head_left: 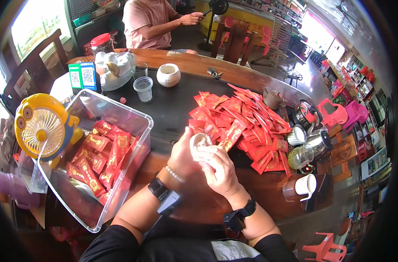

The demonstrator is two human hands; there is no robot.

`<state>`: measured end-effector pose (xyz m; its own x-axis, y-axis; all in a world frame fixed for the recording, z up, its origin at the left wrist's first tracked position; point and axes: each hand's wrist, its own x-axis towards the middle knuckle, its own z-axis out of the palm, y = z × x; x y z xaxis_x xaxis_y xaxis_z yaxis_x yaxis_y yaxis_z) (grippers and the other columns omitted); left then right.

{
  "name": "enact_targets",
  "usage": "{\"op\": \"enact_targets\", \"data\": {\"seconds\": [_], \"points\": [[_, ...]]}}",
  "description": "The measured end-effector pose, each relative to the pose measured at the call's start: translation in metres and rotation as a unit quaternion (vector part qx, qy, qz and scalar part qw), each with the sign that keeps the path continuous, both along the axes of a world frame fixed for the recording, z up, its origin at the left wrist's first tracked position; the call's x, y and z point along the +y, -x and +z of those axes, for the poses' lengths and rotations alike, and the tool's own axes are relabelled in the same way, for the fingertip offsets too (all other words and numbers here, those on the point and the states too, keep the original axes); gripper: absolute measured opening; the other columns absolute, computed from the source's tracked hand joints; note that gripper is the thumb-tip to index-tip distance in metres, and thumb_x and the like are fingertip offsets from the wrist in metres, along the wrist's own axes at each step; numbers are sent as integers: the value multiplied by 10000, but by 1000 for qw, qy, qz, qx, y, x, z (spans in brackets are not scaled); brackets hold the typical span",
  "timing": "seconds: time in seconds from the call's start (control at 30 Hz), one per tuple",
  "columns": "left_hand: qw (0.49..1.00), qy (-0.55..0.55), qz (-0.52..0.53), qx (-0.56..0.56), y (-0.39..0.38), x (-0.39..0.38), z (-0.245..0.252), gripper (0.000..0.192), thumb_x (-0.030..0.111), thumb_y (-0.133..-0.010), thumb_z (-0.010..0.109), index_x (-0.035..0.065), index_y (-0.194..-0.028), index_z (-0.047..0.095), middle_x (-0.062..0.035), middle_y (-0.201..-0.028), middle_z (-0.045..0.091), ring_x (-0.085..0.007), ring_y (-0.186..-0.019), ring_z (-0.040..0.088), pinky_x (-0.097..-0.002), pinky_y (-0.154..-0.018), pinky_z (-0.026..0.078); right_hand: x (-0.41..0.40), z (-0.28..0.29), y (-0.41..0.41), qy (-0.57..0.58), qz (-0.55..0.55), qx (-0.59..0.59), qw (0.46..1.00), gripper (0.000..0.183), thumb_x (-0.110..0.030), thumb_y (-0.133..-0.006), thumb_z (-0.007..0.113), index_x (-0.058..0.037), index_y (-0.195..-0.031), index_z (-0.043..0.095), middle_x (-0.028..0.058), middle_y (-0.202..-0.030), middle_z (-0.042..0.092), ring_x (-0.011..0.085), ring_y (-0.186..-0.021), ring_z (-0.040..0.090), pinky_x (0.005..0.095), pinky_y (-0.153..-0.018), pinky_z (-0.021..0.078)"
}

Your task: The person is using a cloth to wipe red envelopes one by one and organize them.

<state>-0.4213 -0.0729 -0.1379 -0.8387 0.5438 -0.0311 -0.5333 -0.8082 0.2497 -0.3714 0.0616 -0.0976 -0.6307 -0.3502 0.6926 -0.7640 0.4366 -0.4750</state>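
Note:
In front of me my right hand (218, 167) has its fingers on a small whitish round thing (197, 144) with a ring-like rim. Blur hides what it is exactly. My left hand (181, 149) is raised against its left side, partly blurred, and its grip is unclear. Just beyond both hands lies a large loose heap of red printed packets (238, 121) with gold writing. To the left, a clear plastic bin (118, 196) holds several more red packets (94, 157). A yellow owl-shaped fan (41, 131) stands at the bin's left rim.
A glass pot (300, 157), a white mug (306, 185) and a brown teapot (272, 98) stand right of the heap. Farther back are a white round pot (168, 75), a plastic cup (143, 88), keys (214, 72) and a bowl of cups (115, 82). Another person (150, 26) sits across the table.

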Motion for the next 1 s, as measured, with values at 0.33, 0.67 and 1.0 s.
{"op": "enact_targets", "data": {"seconds": [0.33, 0.67, 1.0], "points": [[993, -93, -76, 21, -2, -3, 9, 670, 520, -973, 369, 15, -1414, 368, -142, -1244, 573, -269, -1130, 563, -429, -978, 443, -1, -4, -4, -16, -19, -44, 999, 528, 55, -692, 640, 6, -1208, 542, 200, -1296, 484, 373, -1241, 464, 452, -1039, 394], [997, -54, -19, 55, 0, 4, 13, 560, 414, -971, 462, 37, -1377, 383, -80, -1238, 572, -243, -1177, 520, -434, -1011, 385, 7, -23, -1, 174, -9, -173, 969, 248, 36, -884, 509, 31, -1131, 525, 118, -1056, 615, 138, -800, 622, 258, -727, 513], [985, 103, 83, 114, -6, 14, 18, 394, 228, -1000, 448, 59, -1355, 410, -80, -1304, 529, -190, -1127, 557, -358, -932, 483, 14, -20, 2, 470, 27, -458, 754, 222, -56, -930, 541, -56, -1146, 493, 44, -893, 606, 126, -654, 605, 275, -633, 542]]}}
